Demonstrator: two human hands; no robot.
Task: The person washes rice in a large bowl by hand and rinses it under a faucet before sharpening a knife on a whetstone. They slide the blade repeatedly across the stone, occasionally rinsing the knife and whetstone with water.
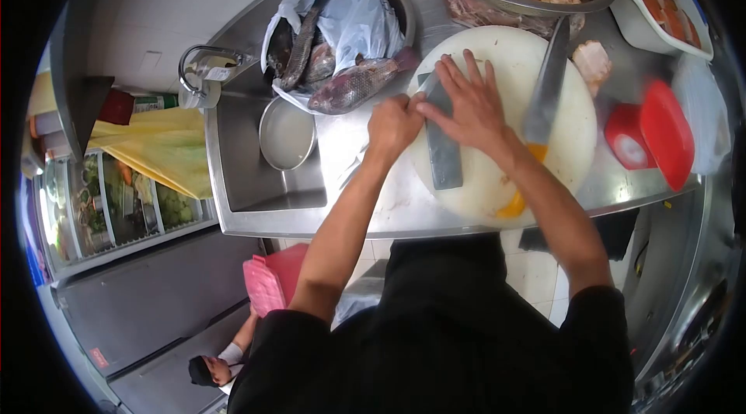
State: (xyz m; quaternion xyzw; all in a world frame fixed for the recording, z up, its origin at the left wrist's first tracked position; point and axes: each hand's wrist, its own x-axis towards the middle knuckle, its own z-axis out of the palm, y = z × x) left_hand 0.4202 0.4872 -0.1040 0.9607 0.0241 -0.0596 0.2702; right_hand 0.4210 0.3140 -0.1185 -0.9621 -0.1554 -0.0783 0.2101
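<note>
My left hand (pixel 395 128) is closed in a fist around a knife, whose handle is hidden. A narrow strip of its blade (pixel 427 86) shows at the upper part of a grey sharpening stone (pixel 444 153). My right hand (pixel 468 103) lies flat with fingers spread over the stone and blade, its thumb close to the left fist. The stone rests on a round white cutting board (pixel 497 45). A large knife (pixel 549 86) with a yellow handle lies on the board's right side, partly under my right forearm.
Left of the board, whole fish (pixel 353 87) lie in and over a bag-lined bowl (pixel 402 6). The sink (pixel 233 150) holds a metal pot (pixel 287 134). Cut meat fills a steel basin (pixel 528 3). Red containers (pixel 667 134) stand at right. Another person (pixel 217 367) is at lower left.
</note>
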